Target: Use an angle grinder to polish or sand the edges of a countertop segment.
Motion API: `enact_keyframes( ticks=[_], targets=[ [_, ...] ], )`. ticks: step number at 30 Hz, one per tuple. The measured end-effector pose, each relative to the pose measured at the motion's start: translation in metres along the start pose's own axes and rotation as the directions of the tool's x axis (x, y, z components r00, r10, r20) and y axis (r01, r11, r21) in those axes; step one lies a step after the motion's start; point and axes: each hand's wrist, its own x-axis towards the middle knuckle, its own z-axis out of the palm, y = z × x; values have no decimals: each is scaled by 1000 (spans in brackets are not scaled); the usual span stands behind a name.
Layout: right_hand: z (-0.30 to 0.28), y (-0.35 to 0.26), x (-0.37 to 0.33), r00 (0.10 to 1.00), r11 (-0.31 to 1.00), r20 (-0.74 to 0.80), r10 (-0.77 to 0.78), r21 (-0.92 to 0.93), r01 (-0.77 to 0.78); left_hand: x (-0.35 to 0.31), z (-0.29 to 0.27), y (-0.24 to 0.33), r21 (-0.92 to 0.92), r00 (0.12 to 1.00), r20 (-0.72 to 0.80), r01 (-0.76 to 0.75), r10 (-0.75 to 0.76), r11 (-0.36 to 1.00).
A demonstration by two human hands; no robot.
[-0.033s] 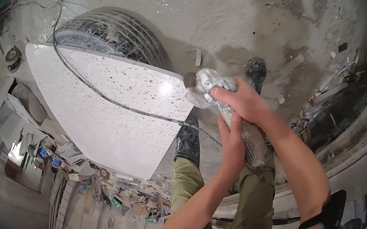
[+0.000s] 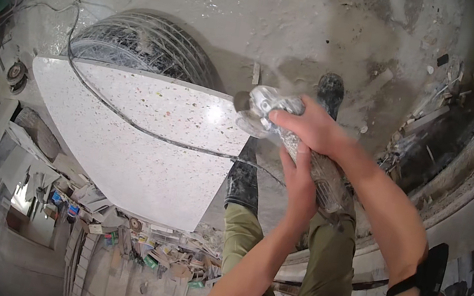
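Observation:
Both hands grip a dust-caked angle grinder. My right hand is closed around its pale metal head end, thumb across the top. Below it, my left hand wraps the body from the side. The grinder's disc end sits at the right-hand edge of a large white speckled slab, near its upper corner; whether they touch I cannot tell. A dark tire lies under the slab's far edge. Across the slab runs a black power cord, which leads toward the grinder.
My dark boots stand beside the slab's right edge. Wet, grey sludge covers the floor. Stone scraps lie along the right side, and cluttered offcuts fill the near left. The cord continues past the tire to the far left.
The grinder and both hands have shifted very slightly left and away from me. The slab, tire and cord stay in place.

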Motion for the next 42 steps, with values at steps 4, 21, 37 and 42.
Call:
enact_keyframes(
  ticks=[4, 21, 37, 42],
  targets=[
    [1, -19, 6, 998, 994, 38, -58, -92, 61, 2, 10, 10, -132, 999, 42, -14, 20, 991],
    [11, 54, -17, 980, 994, -170, 103, 43, -97, -11, -35, -26, 104, 988, -9, 155, -154, 983],
    [6, -4, 10, 999, 991, -36, 10, -132, -15, 6, -2, 3, -134, 997, 68, -18, 27, 991],
    [11, 17, 0, 995, 997, -84, -45, -71, 40, 2, -18, -10, -18, 1000, 26, -7, 7, 1000]
  ],
)
